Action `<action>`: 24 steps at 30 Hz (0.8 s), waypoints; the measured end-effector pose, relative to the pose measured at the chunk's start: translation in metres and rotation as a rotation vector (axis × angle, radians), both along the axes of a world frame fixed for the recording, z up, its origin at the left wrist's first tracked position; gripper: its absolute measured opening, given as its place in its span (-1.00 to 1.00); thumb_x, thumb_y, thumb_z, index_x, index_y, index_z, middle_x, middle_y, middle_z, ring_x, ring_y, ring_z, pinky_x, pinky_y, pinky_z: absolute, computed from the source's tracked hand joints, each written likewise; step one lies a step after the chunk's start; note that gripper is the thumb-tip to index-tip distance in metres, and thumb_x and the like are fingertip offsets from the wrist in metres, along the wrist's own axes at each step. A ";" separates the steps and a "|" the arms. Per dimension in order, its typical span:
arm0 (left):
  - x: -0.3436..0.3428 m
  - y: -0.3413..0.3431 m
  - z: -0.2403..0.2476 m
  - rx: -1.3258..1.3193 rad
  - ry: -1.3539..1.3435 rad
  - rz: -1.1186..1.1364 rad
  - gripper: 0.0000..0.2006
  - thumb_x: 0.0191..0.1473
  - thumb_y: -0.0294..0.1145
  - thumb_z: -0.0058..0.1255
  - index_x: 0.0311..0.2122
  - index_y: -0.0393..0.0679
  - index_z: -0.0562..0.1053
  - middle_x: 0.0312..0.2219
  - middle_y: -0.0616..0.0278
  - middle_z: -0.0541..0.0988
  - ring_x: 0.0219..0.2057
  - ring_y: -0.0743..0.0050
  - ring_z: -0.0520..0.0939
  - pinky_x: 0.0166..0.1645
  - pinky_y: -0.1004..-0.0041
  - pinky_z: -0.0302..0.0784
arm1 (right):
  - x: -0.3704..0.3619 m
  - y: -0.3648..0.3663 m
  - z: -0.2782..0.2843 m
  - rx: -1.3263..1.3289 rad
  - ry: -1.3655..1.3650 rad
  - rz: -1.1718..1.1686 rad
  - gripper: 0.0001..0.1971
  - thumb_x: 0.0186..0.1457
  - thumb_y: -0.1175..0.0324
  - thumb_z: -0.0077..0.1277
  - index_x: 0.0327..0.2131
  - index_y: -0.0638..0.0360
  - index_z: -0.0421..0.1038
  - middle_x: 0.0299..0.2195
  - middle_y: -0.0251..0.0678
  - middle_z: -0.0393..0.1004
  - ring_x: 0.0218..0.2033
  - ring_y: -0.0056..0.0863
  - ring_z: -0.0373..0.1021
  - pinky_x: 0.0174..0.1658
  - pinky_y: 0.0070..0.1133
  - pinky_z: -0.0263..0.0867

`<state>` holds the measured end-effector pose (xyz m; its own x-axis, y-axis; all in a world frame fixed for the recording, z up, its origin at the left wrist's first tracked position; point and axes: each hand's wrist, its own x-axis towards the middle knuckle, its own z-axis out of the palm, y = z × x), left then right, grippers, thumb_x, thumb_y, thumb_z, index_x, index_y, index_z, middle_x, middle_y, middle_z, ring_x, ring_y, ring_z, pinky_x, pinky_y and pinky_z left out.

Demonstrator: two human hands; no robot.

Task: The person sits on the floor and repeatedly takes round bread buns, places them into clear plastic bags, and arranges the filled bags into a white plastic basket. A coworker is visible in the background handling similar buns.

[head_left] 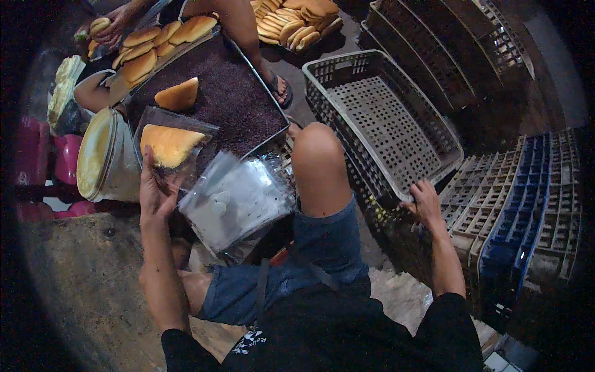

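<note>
A golden-brown piece of bread (168, 144) sits inside a clear plastic bag (209, 132), and my left hand (160, 189) grips the bagged bread from below, thumb across its face. Far to the right, my right hand (426, 201) curls its fingers over the near corner of a grey plastic crate (384, 111). Nothing lies in that crate's perforated bottom. Close to my left hand, a pile of clear plastic bags (238, 198) rests before my knees, with a small whitish round item on top. Another bread piece (176, 95) lies on dark crumbly filling (220, 74) in a wide metal tray.
A co-worker's hands (111, 28) hold a bun at the far left, near several breads (139, 65) on a board. More loaves (297, 25) are heaped behind. A white bucket (118, 158) stands left; crates (514, 204) are stacked right.
</note>
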<state>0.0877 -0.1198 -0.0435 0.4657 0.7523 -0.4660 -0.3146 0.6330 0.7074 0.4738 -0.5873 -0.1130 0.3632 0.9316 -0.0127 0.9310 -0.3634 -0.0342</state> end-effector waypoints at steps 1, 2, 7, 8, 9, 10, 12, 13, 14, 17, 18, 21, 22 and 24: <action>0.004 0.002 0.001 -0.026 0.008 0.006 -0.34 0.00 -0.01 0.09 0.11 -0.17 0.18 0.00 0.14 0.38 0.00 0.20 0.45 0.07 0.18 0.42 | 0.003 -0.015 -0.017 -0.099 0.030 -0.038 -0.39 -0.33 -0.03 0.26 -0.27 0.23 0.34 -0.27 -0.13 0.33 -0.20 -0.12 0.29 -0.10 -0.32 0.24; 0.010 0.003 -0.001 -0.021 -0.013 -0.019 -0.33 0.01 -0.01 0.08 0.12 -0.17 0.17 0.01 0.14 0.37 0.01 0.20 0.44 0.08 0.17 0.41 | 0.007 -0.024 -0.033 -0.203 0.057 -0.080 -0.34 -0.33 -0.04 0.27 -0.19 0.23 0.35 -0.19 -0.11 0.35 -0.12 -0.10 0.29 -0.03 -0.31 0.25; 0.041 -0.019 0.003 0.013 0.040 0.059 -0.42 0.04 0.09 -0.01 0.05 -0.10 0.27 -0.14 0.18 0.49 -0.22 0.30 0.58 -0.30 0.42 0.61 | -0.028 0.003 -0.098 -0.483 0.293 -0.142 -0.46 -0.34 0.14 0.31 -0.28 0.25 0.37 -0.21 -0.07 0.40 -0.12 -0.09 0.34 -0.06 -0.32 0.29; 0.042 -0.017 0.005 0.005 0.035 0.035 -0.42 0.05 0.07 -0.01 0.05 -0.13 0.27 -0.14 0.17 0.49 -0.21 0.29 0.57 -0.26 0.39 0.60 | -0.029 0.011 -0.109 -0.663 0.349 -0.174 -0.35 -0.20 -0.02 0.21 -0.11 0.26 0.34 -0.14 -0.01 0.40 -0.10 -0.04 0.35 -0.01 -0.30 0.29; 0.044 -0.014 0.005 -0.002 0.023 0.011 -0.42 0.06 0.06 -0.02 0.05 -0.15 0.26 -0.14 0.15 0.50 -0.20 0.28 0.57 -0.22 0.36 0.59 | -0.022 0.017 -0.122 -0.709 0.365 -0.202 -0.41 -0.17 0.00 0.20 -0.17 0.27 0.35 -0.17 -0.01 0.42 -0.14 -0.05 0.37 -0.05 -0.29 0.30; 0.049 -0.012 0.005 -0.010 0.012 -0.016 -0.42 0.07 0.05 -0.03 0.05 -0.18 0.26 -0.14 0.14 0.50 -0.19 0.27 0.57 -0.18 0.33 0.58 | -0.009 0.026 -0.136 -0.754 0.382 -0.232 -0.47 -0.15 0.02 0.18 -0.22 0.27 0.36 -0.20 -0.01 0.44 -0.17 -0.06 0.38 -0.09 -0.29 0.31; 0.068 -0.006 -0.001 0.044 0.034 -0.046 -0.41 0.05 0.00 0.02 0.07 -0.21 0.24 -0.08 0.12 0.44 -0.09 0.28 0.50 -0.04 0.27 0.46 | 0.008 0.109 -0.086 -0.500 0.422 -0.206 -0.45 0.00 -0.06 -0.02 -0.18 0.31 0.38 -0.27 0.03 0.46 -0.21 -0.03 0.41 -0.11 -0.26 0.32; 0.082 -0.003 -0.004 0.065 0.038 -0.063 -0.40 0.05 -0.02 0.04 0.07 -0.23 0.23 -0.06 0.10 0.41 -0.05 0.28 0.47 0.03 0.24 0.40 | 0.014 0.157 -0.036 -0.020 0.491 -0.273 -0.49 0.00 0.00 0.02 -0.17 0.31 0.38 -0.28 0.01 0.47 -0.21 -0.05 0.41 -0.13 -0.28 0.32; 0.105 -0.004 -0.001 0.166 0.049 -0.074 -0.39 0.05 -0.01 0.03 0.06 -0.26 0.24 -0.10 0.10 0.45 -0.08 0.27 0.48 0.02 0.24 0.40 | 0.012 0.207 0.022 0.325 0.515 -0.231 -0.50 -0.03 0.06 0.08 -0.16 0.31 0.38 -0.26 -0.02 0.47 -0.21 -0.07 0.41 -0.11 -0.33 0.31; 0.179 -0.021 0.014 0.341 0.043 -0.099 -0.42 0.08 -0.02 0.00 0.00 -0.36 0.27 -0.22 0.13 0.51 -0.16 0.30 0.52 -0.01 0.29 0.39 | -0.008 0.289 0.120 0.742 0.502 0.206 -0.30 -0.17 0.08 0.23 0.00 0.27 0.22 -0.17 -0.04 0.42 -0.11 -0.11 0.36 -0.05 -0.36 0.29; 0.190 -0.024 0.028 0.263 0.011 -0.252 -0.44 0.09 -0.04 0.00 -0.03 -0.37 0.29 -0.22 0.13 0.51 -0.18 0.33 0.53 -0.04 0.34 0.40 | -0.012 0.303 0.127 0.746 0.383 0.311 -0.21 -0.21 0.07 0.26 0.06 0.26 0.14 -0.16 -0.04 0.41 -0.11 -0.09 0.36 -0.07 -0.35 0.30; 0.199 -0.037 0.038 0.374 0.174 -0.344 -0.43 0.06 0.08 -0.03 -0.13 -0.33 0.37 -0.31 0.12 0.52 -0.26 0.41 0.53 -0.18 0.48 0.41 | 0.009 0.329 0.076 0.555 0.474 0.053 -0.16 -0.18 0.13 0.21 0.12 0.21 -0.04 -0.17 0.07 0.41 -0.23 0.05 0.40 -0.17 -0.25 0.33; 0.190 -0.038 0.030 0.539 0.315 -0.309 -0.42 0.04 0.12 -0.03 -0.17 -0.32 0.41 -0.36 0.13 0.53 -0.30 0.42 0.53 -0.23 0.48 0.41 | 0.020 0.333 0.046 0.528 0.533 -0.104 -0.22 -0.15 0.18 0.18 0.10 0.21 -0.01 -0.23 0.08 0.43 -0.25 0.05 0.41 -0.19 -0.23 0.33; 0.161 -0.033 0.005 0.717 0.674 -0.444 -0.44 -0.01 0.16 -0.01 -0.35 -0.29 0.47 -0.51 0.16 0.52 -0.44 0.45 0.53 -0.36 0.43 0.40 | 0.052 0.324 -0.032 0.443 0.495 -0.343 -0.28 -0.13 0.25 0.14 0.07 0.23 0.01 -0.33 0.08 0.47 -0.29 0.07 0.42 -0.22 -0.21 0.33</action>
<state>0.2486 -0.1532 -0.0381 0.5763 0.7791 -0.2467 0.4336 -0.0356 0.9004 0.5262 -0.2631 -0.1451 0.6837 0.7230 0.0996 0.6053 -0.4855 -0.6308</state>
